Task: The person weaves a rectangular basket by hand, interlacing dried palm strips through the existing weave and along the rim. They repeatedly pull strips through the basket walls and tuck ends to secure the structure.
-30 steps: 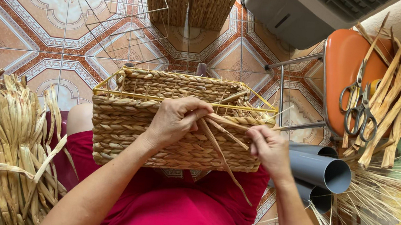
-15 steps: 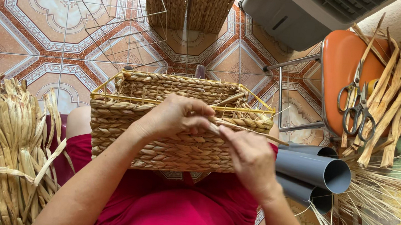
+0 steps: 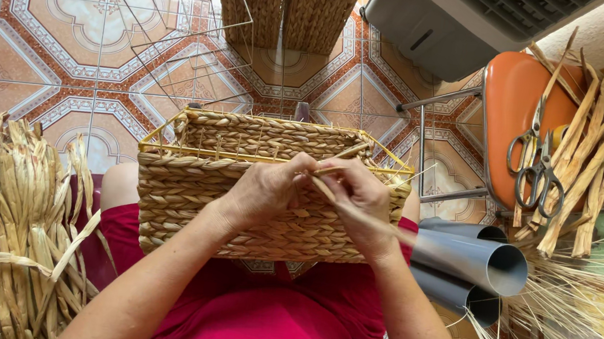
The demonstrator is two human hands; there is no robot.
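Patterned floor tiles (image 3: 46, 19) are filling the upper left of the frame. At centre, a rectangular woven basket (image 3: 237, 207) is resting on the person's lap. Both hands are meeting at its near rim: the left hand (image 3: 263, 191) is curling its fingers over the edge, while the right hand (image 3: 360, 203) is pinching a pale straw strand (image 3: 336, 167). Scissors (image 3: 537, 170) are lying on an orange chair (image 3: 514, 103) at right, grey pipes (image 3: 470, 260) below.
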